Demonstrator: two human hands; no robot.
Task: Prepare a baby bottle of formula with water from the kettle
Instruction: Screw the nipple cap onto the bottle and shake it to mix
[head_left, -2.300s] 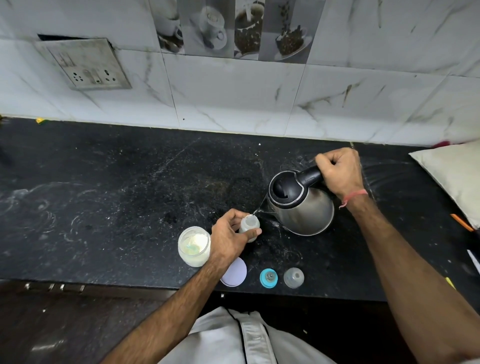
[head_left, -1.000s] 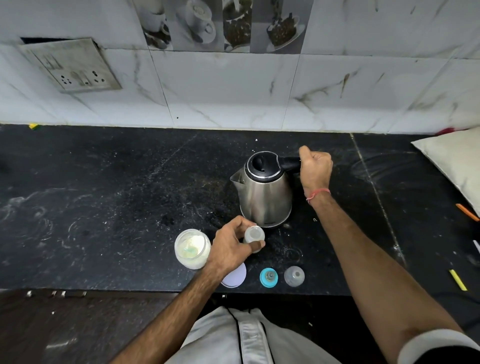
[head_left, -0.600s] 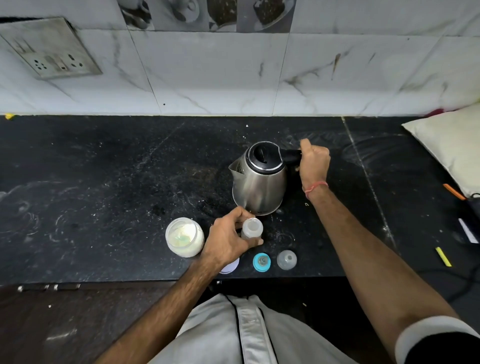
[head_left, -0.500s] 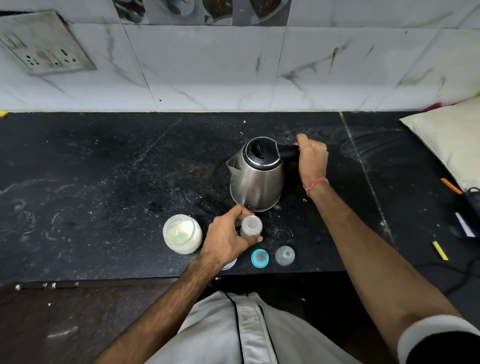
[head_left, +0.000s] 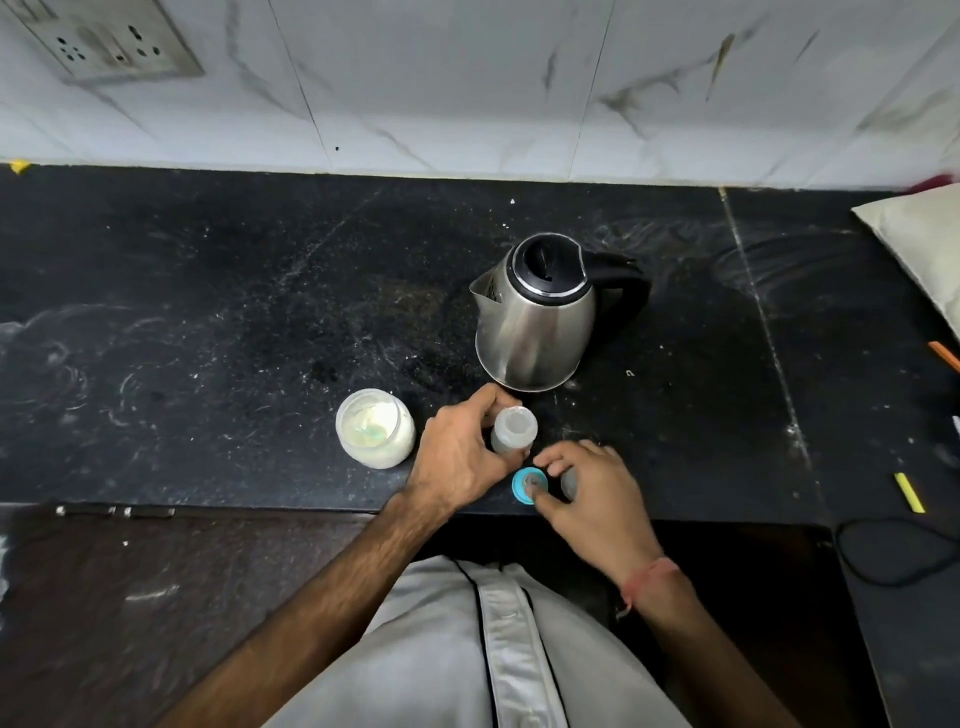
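Note:
A small clear baby bottle (head_left: 513, 429) stands open-topped on the black counter (head_left: 234, 322), and my left hand (head_left: 462, 457) is wrapped around its left side. Behind it the steel kettle (head_left: 535, 317) stands upright with its black lid down, nobody touching it. My right hand (head_left: 592, 488) rests low on the counter's front edge, fingertips on the blue ring with the teat (head_left: 527, 484), and covers most of the clear cap (head_left: 568, 483) beside it. An open jar of pale formula powder (head_left: 375, 428) sits left of my left hand.
A white marble-tiled wall with a socket plate (head_left: 111, 44) backs the counter. At the far right lie a cream cushion (head_left: 919, 244), an orange pencil (head_left: 943, 356), a yellow stick (head_left: 909, 492) and a black cable (head_left: 893, 551).
My right hand set the kettle upright behind the bottle, let go of the handle and came down to the blue teat ring. My left hand stayed on the bottle.

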